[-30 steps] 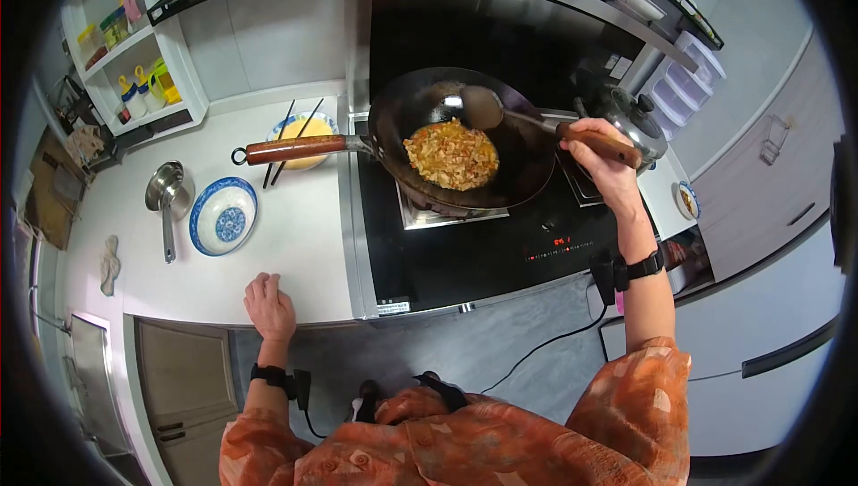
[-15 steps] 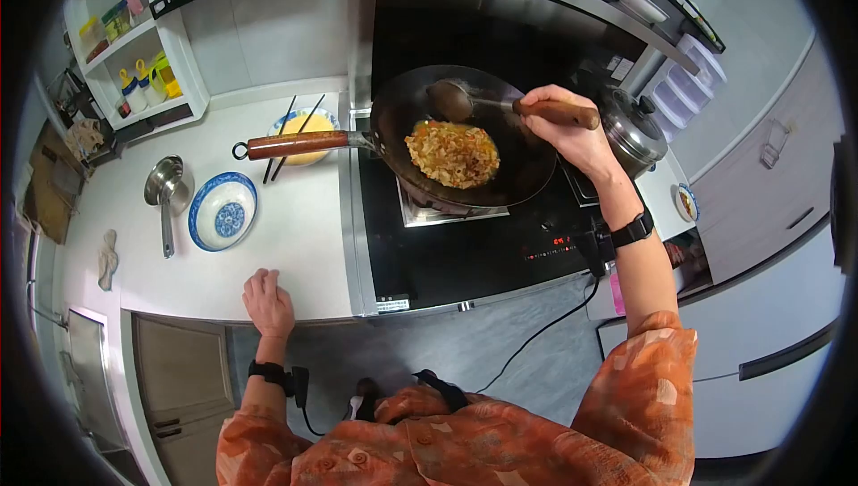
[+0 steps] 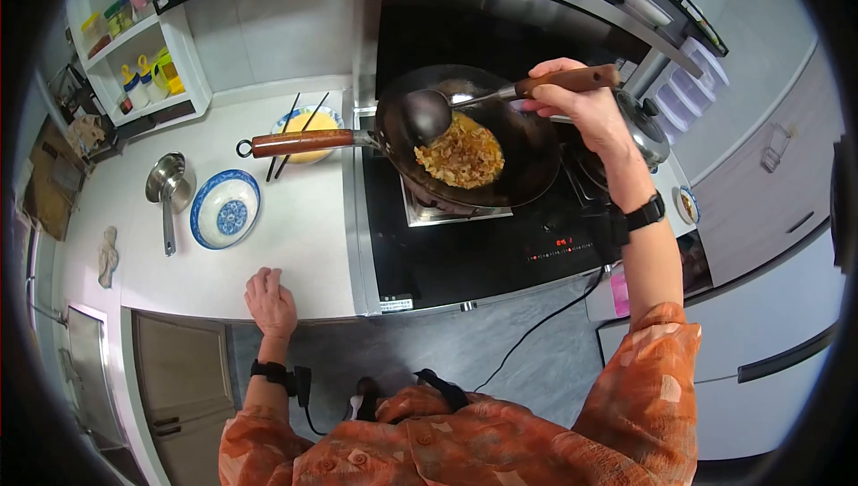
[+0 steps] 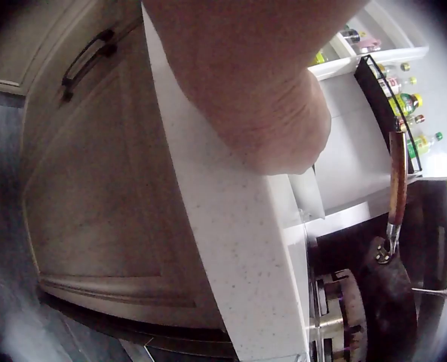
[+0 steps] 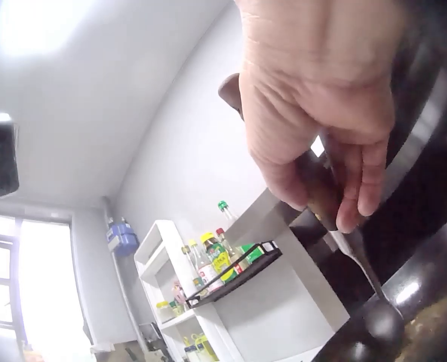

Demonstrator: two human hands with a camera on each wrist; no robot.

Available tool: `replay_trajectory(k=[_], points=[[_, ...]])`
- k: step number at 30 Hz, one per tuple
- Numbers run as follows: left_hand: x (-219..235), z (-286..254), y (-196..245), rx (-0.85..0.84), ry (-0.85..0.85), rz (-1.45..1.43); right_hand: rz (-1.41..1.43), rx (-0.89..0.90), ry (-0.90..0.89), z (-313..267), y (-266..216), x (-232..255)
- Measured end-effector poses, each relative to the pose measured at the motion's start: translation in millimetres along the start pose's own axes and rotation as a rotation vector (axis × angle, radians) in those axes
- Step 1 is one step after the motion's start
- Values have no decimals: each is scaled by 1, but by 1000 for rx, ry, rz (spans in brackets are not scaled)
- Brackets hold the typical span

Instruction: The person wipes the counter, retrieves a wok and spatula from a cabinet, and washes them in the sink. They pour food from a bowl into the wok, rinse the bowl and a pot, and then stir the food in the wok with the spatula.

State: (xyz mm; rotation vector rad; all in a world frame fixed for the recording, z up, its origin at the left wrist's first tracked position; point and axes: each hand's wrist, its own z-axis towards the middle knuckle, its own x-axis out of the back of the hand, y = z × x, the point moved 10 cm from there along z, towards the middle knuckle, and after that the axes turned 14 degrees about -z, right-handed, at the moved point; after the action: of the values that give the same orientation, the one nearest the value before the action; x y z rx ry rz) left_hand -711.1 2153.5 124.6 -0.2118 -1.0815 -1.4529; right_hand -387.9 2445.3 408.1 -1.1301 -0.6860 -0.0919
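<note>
My right hand (image 3: 585,110) grips the wooden handle of a wok ladle (image 3: 427,116) above a dark wok (image 3: 532,160). The ladle's round bowl is at the wok's far left side, beside a heap of browned chopped food (image 3: 460,153) in the bottom. In the right wrist view, fingers and thumb close round the handle, with the ladle's bowl below near the food. My left hand (image 3: 271,301) rests on the white counter (image 3: 304,245) by its front edge, fingers loosely bent and holding nothing. The left wrist view shows the back of that hand, its fingertips hidden.
The wok's wooden handle (image 3: 302,143) reaches left over a bowl of yellow liquid (image 3: 315,128) with chopsticks (image 3: 284,160) across it. A blue-rimmed bowl (image 3: 225,209) and a metal ladle (image 3: 166,184) lie farther left. Right of the wok stands a lidded pot (image 3: 645,133).
The ladle's bowl has swung left across the wok to its far left side. My right hand first moved left, then back a little right and away from me. The left hand stays put.
</note>
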Motion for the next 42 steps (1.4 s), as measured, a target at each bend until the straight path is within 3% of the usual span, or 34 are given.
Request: replay_trajectory(k=[4,7,12,16,18,21,27,30,34,37,42], points=[[-1,1,0,3,-12,8,-6,23,-80,-11,-8,-5],[-2,1,0,11,-16,14,-185,64,-99,-13,-1,-12],[1,2,3,9,-11,15,-36,34,-97,-34,-18,8],[-3,2,0,21,-18,27,-97,178,-183,-48,-24,3],[-1,2,0,4,4,24,-229,156,-112,-48,-15,9],[1,2,1,-2,18,11,-173,-63,35,-42,8,50],[1,3,2,8,17,18,-326,-169,259,-37,28,125],[2,2,4,-8,28,32,-226,-286,275,-42,60,109],[3,4,4,-5,22,33,-76,-161,282,-42,65,83],[-3,0,1,28,-37,25,-173,-97,311,-32,61,88],[2,2,4,-6,20,8,-88,-100,239,-23,78,63]])
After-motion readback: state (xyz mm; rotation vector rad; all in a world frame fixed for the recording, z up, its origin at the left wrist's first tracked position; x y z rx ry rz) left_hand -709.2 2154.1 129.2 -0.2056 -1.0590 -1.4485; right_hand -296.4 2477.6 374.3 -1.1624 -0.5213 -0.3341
